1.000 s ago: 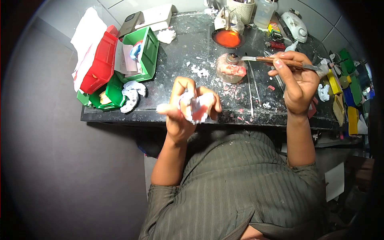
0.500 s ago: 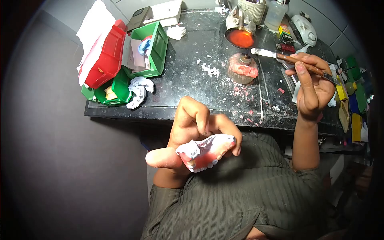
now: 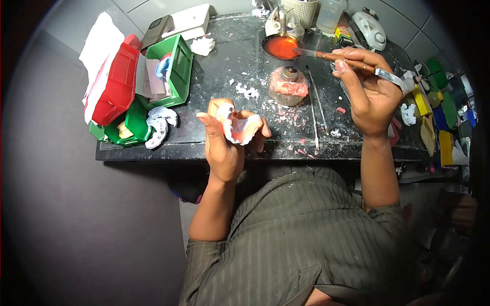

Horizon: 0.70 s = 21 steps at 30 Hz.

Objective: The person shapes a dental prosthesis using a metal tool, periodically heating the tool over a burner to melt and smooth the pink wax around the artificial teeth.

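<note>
Pink denture cast (image 3: 239,127) in left hand (image 3: 224,143); right hand (image 3: 370,97) holds one knife (image 3: 347,62) (wooden-handled).

The left hand (image 3: 223,145) hid the underside of the dental cast (image 3: 239,127); the surface (image 3: 245,61) ran beyond the right-hand vignette.

Legible text: none. The small yellow box (image 3: 345,34) just behind the dish of orange wax (image 3: 280,47) carried printing too small to read; papers in the green bin (image 3: 176,71), left of that dish, showed no readable writing.
</note>
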Available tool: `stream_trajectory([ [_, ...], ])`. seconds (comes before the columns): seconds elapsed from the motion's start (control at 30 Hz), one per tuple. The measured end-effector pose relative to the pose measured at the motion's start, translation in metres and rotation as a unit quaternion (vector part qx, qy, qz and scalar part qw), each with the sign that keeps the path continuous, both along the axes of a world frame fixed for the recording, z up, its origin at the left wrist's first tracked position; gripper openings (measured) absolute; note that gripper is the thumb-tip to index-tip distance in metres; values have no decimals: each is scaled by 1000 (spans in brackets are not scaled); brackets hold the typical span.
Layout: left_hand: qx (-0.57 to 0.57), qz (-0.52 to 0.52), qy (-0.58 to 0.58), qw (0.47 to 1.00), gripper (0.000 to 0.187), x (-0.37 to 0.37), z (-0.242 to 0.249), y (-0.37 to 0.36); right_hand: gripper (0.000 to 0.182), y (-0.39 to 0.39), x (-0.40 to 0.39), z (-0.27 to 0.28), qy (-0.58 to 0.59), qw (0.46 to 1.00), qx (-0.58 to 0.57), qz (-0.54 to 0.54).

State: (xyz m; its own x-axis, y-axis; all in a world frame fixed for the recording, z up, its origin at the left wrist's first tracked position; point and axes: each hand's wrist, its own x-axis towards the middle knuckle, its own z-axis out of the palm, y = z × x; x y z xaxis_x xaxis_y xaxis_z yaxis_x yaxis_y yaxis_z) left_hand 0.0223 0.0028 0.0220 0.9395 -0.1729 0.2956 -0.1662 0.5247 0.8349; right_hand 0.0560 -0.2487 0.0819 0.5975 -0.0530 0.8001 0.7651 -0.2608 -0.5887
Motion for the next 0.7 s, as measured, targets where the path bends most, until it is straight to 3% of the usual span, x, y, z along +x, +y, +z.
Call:
stream_trajectory([
  [0.23, 69, 48, -50, 995, 57, 1, -9, -3, 15, 11, -21, 8, -8, 994, 64, 88],
  [0.33, 69, 83, -116, 987, 51, 0, -13, -6, 16, 27, -40, 1, 18, 992, 38, 117],
  [0.7, 131, 147, -131, 972, 49, -1, -22, -7, 19, 38, -45, -18, -39, 989, -99, 104],
])
